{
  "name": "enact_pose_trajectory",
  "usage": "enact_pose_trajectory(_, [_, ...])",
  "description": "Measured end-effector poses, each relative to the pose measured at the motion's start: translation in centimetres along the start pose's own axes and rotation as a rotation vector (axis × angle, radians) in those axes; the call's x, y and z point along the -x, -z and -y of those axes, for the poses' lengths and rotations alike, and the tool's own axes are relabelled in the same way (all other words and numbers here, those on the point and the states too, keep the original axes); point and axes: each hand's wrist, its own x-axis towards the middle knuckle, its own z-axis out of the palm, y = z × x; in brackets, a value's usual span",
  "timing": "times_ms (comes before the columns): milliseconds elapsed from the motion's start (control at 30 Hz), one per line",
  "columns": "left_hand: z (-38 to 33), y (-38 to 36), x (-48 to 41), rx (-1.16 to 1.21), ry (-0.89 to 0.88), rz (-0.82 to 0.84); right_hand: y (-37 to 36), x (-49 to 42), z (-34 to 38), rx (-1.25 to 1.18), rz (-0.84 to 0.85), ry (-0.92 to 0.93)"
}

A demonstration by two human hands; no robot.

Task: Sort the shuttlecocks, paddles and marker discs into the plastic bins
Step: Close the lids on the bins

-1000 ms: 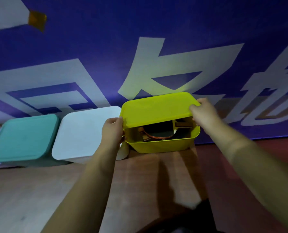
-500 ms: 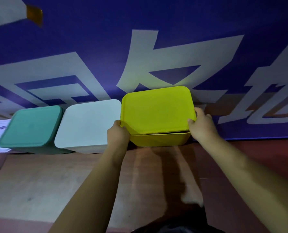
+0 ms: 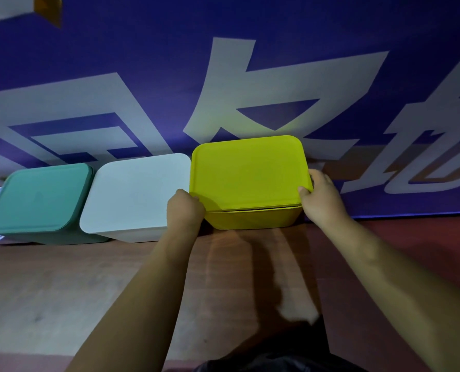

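Yellow plastic fills the middle of the frame: the yellow lid point(image 3: 247, 170) now lies almost flat on the yellow bin point(image 3: 253, 218). A second ago its front edge was lifted and paddles showed inside. Those contents are now hidden. A thin dark slit remains along the front edge toward the right corner, so the lid is perhaps not fully seated; the dim light makes that hard to judge.

The left hand point(image 3: 184, 213) grips the lid's near left corner with its fingers curled over the rim. The right hand point(image 3: 321, 200) clamps the near right corner, thumb on top and fingers wrapped round the side. Both have slid lower along with the lid since the earlier frame.

The bin stands right of centre, its back against the foot of the blue banner point(image 3: 223, 63). Its left side is just beside the white bin point(image 3: 135, 194), with the left hand wedged at the gap between them. Left again, the green bin point(image 3: 38, 200) sits close against the white one; both are lidded. Open wooden floor point(image 3: 62, 291) spreads across the lower left, and a red floor strip point(image 3: 411, 251) lies free to the right of the yellow bin.
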Motion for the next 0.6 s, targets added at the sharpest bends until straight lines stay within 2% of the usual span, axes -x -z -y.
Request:
enact_pose_trajectory(200, [-0.7, -0.1, 0.1, -0.072, -0.019, 0.030, 0.0, -0.3, -0.6, -0.050, -0.025, -0.041])
enact_pose_trajectory(433, [0.5, -0.4, -0.2, -0.020, -0.016, 0.084, -0.1, 0.1, 0.0, 0.002, -0.041, -0.028])
enact_pose_trajectory(600, [0.2, -0.1, -0.3, -0.140, -0.056, 0.138, -0.1, 0.7, -0.1, 0.022, -0.043, -0.009])
